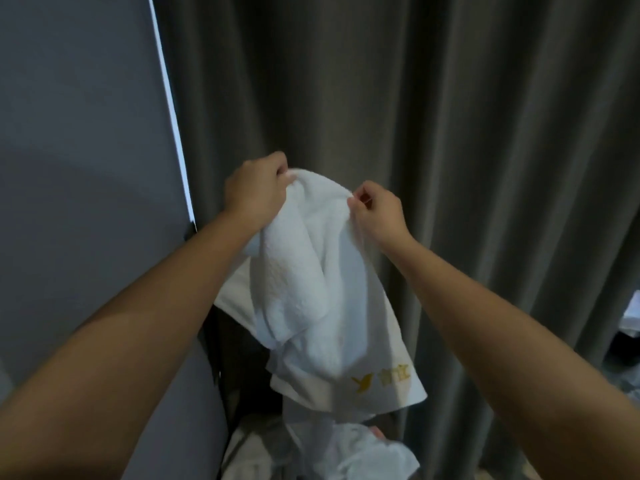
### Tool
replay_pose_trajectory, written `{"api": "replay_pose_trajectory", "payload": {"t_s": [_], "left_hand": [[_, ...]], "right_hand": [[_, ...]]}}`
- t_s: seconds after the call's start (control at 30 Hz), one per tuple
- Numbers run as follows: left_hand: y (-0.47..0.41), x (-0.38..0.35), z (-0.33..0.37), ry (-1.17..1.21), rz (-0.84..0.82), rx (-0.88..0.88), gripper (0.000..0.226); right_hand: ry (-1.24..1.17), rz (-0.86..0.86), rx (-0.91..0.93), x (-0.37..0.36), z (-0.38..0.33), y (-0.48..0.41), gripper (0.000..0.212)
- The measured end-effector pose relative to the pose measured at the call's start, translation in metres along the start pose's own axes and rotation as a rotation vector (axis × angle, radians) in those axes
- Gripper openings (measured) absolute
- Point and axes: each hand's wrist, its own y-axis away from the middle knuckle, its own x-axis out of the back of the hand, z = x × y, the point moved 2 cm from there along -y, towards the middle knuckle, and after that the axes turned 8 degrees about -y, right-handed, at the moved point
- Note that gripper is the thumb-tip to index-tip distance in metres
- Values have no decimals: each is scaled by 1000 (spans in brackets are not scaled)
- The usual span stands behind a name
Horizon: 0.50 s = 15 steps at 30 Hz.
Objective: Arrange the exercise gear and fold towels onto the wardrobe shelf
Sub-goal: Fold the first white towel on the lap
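A white towel (322,289) with a yellow embroidered logo near its lower right corner hangs in the air in front of me. My left hand (254,187) grips its top edge on the left, fingers curled round the cloth. My right hand (377,209) pinches the top edge on the right between thumb and fingers. The towel droops in loose folds between and below both hands. No wardrobe shelf or exercise gear shows in this view.
A dark grey curtain (450,116) fills the background. A grey panel (79,150) with a bright edge strip stands on the left. More white cloth (360,452) lies low down under the towel. Some pale items (632,317) show at the right edge.
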Motion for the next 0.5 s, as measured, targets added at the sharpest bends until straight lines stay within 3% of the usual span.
{"api": "replay_pose_trajectory", "payload": {"t_s": [0.1,0.23,0.5], "left_hand": [[-10,20,3,-73,-42,-34,16],[-32,52,12,21,110,-29,16],[-48,88,34,64,128,-11,18]], "right_hand": [[205,-86,41,8,-21,-14,15],[83,100,158,29,-56,-35,17],[38,149,221,57,-90,-44,13]]}}
